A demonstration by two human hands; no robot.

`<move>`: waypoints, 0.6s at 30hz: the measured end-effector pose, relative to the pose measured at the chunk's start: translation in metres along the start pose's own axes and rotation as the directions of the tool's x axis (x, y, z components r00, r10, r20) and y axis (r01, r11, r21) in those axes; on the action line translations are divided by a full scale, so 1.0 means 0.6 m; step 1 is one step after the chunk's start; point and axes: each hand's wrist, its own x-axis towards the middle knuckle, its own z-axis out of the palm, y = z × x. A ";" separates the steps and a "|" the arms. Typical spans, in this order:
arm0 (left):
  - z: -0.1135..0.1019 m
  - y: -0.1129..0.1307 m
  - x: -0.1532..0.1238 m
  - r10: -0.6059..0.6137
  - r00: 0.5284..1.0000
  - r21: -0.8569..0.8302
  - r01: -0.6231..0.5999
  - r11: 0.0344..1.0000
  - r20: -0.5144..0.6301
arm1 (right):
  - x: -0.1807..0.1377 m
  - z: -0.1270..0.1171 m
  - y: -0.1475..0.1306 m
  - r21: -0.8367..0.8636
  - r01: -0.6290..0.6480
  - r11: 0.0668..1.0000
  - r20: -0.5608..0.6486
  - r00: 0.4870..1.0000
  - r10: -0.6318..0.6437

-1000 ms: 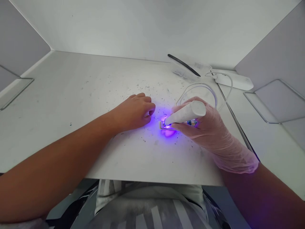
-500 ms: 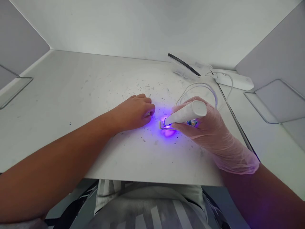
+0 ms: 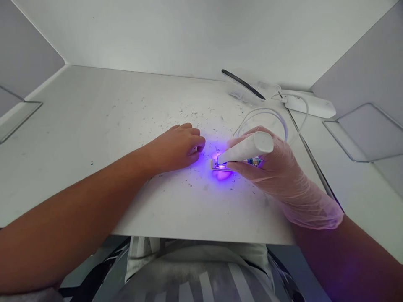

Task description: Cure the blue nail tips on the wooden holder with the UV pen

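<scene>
The gloved right hand (image 3: 278, 170) grips a white light pen (image 3: 247, 149), its violet tip at a small piece (image 3: 219, 167) on the table (image 3: 94, 126); just beside, the bare left hand (image 3: 179, 147) rests loosely clenched; the lighting step seems in hand, calling next for a steady lift; behind, a white cable (image 3: 267, 112) loops.

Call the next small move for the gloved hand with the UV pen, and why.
Probably raise the pen light slightly: the right hand has its glowing tip almost on the small part, so violet light falls on one spot. The left hand rests curled beside it.
</scene>
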 end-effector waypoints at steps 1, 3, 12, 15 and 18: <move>0.000 0.000 0.000 0.004 1.000 0.003 -0.004 1.000 -0.001 | 0.000 0.000 0.000 0.001 -0.005 1.000 0.000 1.000 0.005; 0.000 0.000 0.000 0.012 1.000 0.006 -0.012 1.000 -0.004 | 0.000 0.001 0.000 0.002 -0.008 1.000 0.000 1.000 0.008; -0.001 0.003 0.000 -0.002 1.000 0.003 0.002 1.000 0.002 | 0.003 -0.001 0.003 -0.018 0.020 1.000 0.002 1.000 -0.020; -0.001 0.003 0.000 -0.002 1.000 0.006 0.002 1.000 0.008 | 0.002 -0.001 0.001 -0.013 0.007 1.000 0.000 1.000 -0.007; -0.002 0.004 0.001 0.006 1.000 0.003 -0.006 1.000 -0.002 | 0.001 -0.001 -0.002 -0.008 -0.031 0.999 0.008 0.999 0.031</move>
